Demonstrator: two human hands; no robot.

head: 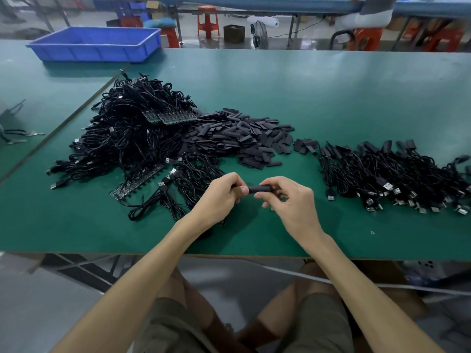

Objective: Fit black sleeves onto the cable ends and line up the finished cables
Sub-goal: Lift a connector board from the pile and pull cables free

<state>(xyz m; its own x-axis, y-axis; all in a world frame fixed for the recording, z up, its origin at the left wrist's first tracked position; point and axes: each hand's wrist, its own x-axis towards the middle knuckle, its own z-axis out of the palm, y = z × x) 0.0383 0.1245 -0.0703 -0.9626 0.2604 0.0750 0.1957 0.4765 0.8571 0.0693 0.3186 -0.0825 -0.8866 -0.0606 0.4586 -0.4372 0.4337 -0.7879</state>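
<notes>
Above the green table (331, 98), near its front edge, my two hands meet. My right hand (288, 200) pinches a black sleeve (258, 189) that lies level between the hands. My left hand (221, 197) grips a cable end at the sleeve's left opening; the end itself is hidden by my fingers. A big tangled heap of black cables with small circuit boards (132, 138) lies to the left. A pile of loose black sleeves (239, 138) sits behind my hands. On the right, sleeved cables (387, 174) lie in a row with USB plugs toward me.
A blue plastic bin (96, 44) stands at the table's far left corner. A second table joins on the left with scissors-like tools (17, 136) on it. Orange stools (207, 20) and another workbench stand behind. My knees are under the front edge.
</notes>
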